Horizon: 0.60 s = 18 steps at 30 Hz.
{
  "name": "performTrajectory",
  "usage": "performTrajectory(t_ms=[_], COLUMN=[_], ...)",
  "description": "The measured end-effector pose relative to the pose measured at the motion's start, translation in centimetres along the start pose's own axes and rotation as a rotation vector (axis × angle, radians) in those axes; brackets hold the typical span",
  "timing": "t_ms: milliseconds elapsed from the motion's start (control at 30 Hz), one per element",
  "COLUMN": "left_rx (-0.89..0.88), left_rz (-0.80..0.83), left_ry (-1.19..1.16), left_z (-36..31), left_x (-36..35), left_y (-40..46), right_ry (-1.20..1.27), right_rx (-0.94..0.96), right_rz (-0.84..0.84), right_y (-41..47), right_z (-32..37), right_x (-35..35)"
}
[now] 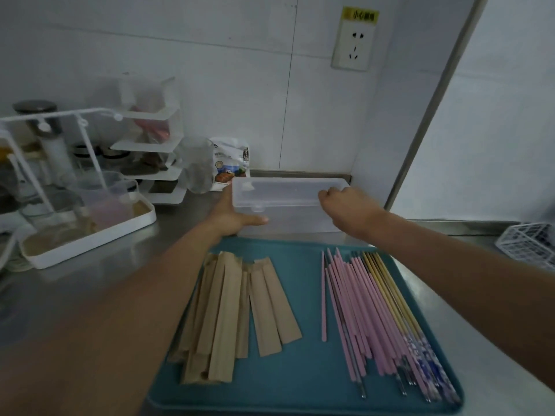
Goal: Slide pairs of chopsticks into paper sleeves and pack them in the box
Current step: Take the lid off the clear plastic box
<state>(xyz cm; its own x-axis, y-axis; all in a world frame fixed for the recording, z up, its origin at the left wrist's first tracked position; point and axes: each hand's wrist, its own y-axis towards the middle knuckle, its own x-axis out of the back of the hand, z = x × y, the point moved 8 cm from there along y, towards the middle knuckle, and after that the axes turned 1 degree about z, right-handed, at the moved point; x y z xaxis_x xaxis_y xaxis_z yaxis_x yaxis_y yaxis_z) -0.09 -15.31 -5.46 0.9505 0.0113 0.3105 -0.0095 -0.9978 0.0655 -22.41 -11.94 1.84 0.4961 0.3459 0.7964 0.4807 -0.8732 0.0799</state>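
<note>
A clear plastic box (288,202) with its lid on stands on the steel counter just beyond a teal tray (300,382). My left hand (234,216) holds the box's left end, thumb laid along its front wall. At the lid's right end, my right hand (345,208) grips with curled fingers. On the tray's left half lie several brown paper sleeves (231,310). Its right half carries a heap of pink, tan and blue-patterned chopsticks (372,319).
A white drying rack (87,232) with cups and jars fills the counter at left. Behind it is a white tiered shelf (150,145), with a snack bag (229,163) beside it. A white wire basket (528,241) sits at right. A wall socket (354,40) is above.
</note>
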Motion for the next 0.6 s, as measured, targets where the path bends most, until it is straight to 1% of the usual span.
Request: performTrajectory(t_ms=[133, 233, 300, 333, 400, 467, 600], left_rx=[-0.069, -0.081, -0.097, -0.104, -0.118, -0.134, -0.148], left_rz=[0.017, 0.035, 0.042, 0.042, 0.04, 0.036, 0.053], left_ry=[0.039, 0.046, 0.056, 0.066, 0.07, 0.103, 0.15], left_z=[0.0, -0.1, -0.2, -0.2, -0.2, -0.2, 0.0], left_x=[0.1, 0.2, 0.2, 0.2, 0.2, 0.1, 0.1], left_y=[-0.1, -0.3, -0.2, -0.1, 0.2, 0.2, 0.5], right_ry=[0.011, 0.005, 0.115, 0.198, 0.272, 0.242, 0.141], right_rx=[0.035, 0.024, -0.005, 0.003, 0.087, 0.163, 0.158], right_rz=[0.055, 0.065, 0.025, -0.026, -0.14, -0.2, -0.221], right_y=[0.3, 0.2, 0.3, 0.5, 1.3, 2.4, 3.8], right_z=[-1.1, -1.5, -0.6, 0.5, 3.7, 6.8, 8.7], right_x=[1.5, 2.4, 3.4, 4.2, 6.5, 8.2, 8.7])
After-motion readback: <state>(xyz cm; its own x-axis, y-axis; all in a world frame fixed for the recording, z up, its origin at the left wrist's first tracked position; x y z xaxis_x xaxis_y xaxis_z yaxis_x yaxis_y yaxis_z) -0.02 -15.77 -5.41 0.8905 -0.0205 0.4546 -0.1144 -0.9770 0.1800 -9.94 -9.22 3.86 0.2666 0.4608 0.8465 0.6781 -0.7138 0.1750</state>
